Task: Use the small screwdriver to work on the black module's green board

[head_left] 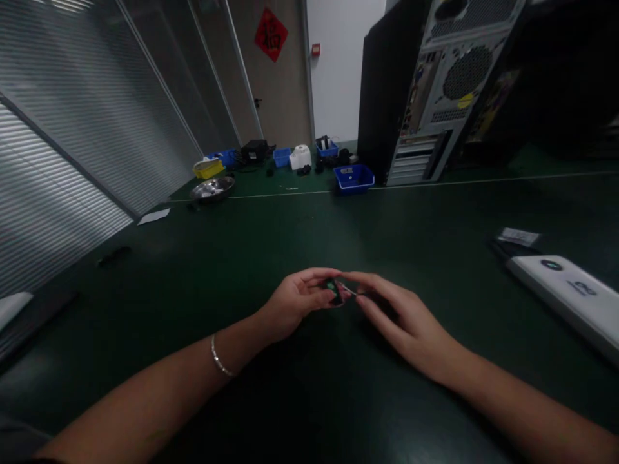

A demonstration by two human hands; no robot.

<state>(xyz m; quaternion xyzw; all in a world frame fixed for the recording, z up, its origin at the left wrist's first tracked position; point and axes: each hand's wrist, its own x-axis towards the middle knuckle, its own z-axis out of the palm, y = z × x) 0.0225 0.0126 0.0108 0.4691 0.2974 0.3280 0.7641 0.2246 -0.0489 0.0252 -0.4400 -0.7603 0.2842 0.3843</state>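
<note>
Just above the table, my left hand (302,298) pinches a small green circuit board (333,289) between thumb and fingers. Pinkish-red parts (343,292) show at the board's right side. A thin pale strip, perhaps a wire (351,290), runs from there to my right hand (394,309). My right thumb and a finger close on the strip's outer end, while the index finger reaches to the board's top edge. The fingers cover much of the board, and its details are too small to make out. A silver bracelet (220,357) circles my left wrist.
A green table (271,238) spreads around my hands. At the back stand a blue bin (354,180), a metal bowl (213,189), a yellow tray (209,169) and a black computer tower (391,84). A white device (570,283) lies at right, beside a small packet (518,237).
</note>
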